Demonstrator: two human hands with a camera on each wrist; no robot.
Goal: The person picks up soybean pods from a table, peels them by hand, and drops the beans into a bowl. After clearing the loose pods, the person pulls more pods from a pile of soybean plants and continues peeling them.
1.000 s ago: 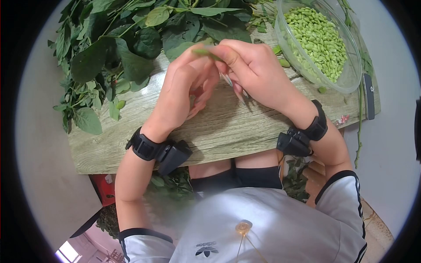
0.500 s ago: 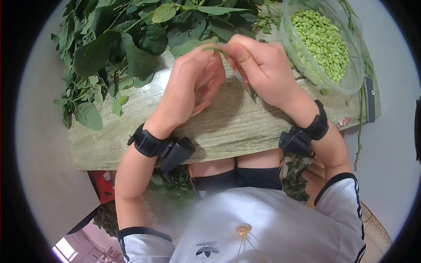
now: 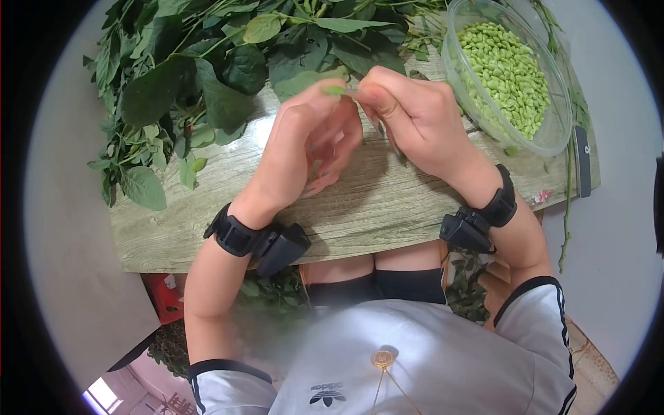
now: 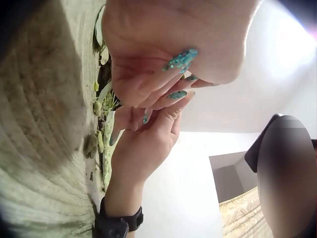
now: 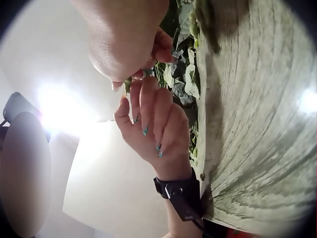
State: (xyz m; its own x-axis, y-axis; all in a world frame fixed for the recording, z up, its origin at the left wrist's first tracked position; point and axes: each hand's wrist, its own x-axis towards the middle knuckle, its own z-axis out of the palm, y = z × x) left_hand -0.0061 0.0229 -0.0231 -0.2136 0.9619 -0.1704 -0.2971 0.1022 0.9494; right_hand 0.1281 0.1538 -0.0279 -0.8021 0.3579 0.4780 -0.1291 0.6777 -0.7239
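In the head view a small green bean pod [image 3: 334, 90] is pinched between the thumb and forefinger of my left hand [image 3: 297, 138]. My right hand [image 3: 418, 117] meets it from the other side, thumb and forefinger pinching the pod's near end. The right wrist view shows part of the pod [image 5: 128, 85] between the two sets of fingertips. Fingers of both hands hide much of it. My left hand's other fingers bend loosely below. A clear plastic bowl [image 3: 559, 146] with shelled green beans [image 3: 508, 76] stands to the right of my right hand.
Leafy green stalks [image 3: 221, 76] heap over the table's far left. The wooden tabletop [image 3: 373, 214] runs between them and my lap. A dark flat object [image 3: 582, 162] lies at its right edge, beside a long stem [image 3: 567, 221]. More leaves [image 3: 273, 290] lie below the table.
Both hands have come slightly nearer to me, still together at the pod. The green part showing at the left fingertips looks shorter. The leaves and bowl appear to stay put.
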